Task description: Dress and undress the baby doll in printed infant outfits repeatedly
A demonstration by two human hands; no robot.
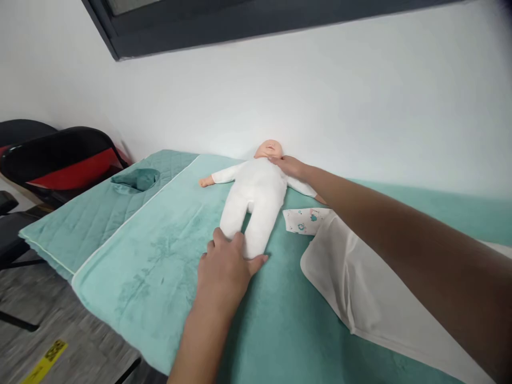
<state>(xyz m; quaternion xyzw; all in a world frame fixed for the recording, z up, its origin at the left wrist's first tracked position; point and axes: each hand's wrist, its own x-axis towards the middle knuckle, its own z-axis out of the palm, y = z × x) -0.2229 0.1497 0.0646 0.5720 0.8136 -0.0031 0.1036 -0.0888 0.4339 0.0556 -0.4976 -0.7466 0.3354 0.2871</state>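
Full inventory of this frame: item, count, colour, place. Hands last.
doll: one, white body, pinkish head and hands, on its back, centre
patterned cloth: one, white with teal print, right of doll
white cloth: one, partly behind right forearm
blanket: one, light teal, under doll
quilted mat: one, teal, left side
folded fabric item: one, darker teal, on quilted mat
chairs: at least two, black and red, far left
wall: white, behind
frame: one, dark grey, top
floor: grey, lower left
label: one, yellow, on floor
left hand: one, at doll's feet
right hand: one, by doll's neck
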